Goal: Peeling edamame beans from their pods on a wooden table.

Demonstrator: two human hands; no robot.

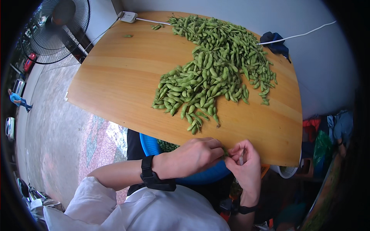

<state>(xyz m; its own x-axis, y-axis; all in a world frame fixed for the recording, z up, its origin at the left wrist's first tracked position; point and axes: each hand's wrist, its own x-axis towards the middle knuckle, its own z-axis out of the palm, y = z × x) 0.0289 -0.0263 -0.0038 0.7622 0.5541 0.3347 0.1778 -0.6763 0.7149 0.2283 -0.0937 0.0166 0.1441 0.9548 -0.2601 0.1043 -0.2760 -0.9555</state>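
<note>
Just past the table's near edge, my two hands meet above a blue basin. My left hand (pixel 200 154) is closed, its fingertips on a small green bean pod (pixel 226 153). My right hand (pixel 246 159) pinches at the same pod from the other side, thumb and forefinger together. Most of the pod is covered by the fingers. Something narrow and greyish shows by my right fingers, too small to name. The blue basin (pixel 149 144) lies below my left hand, with green beans (pixel 166 146) showing inside. Ahead, a large heap of green bean pods (pixel 200 81) covers the table's middle.
The wooden table (pixel 115 77) carries a white power strip (pixel 128 16) at its far left and a dark cloth (pixel 275 43) at its far right. A fan (pixel 58 27) stands off the left side. Right of my right hand is a white container (pixel 287 172).
</note>
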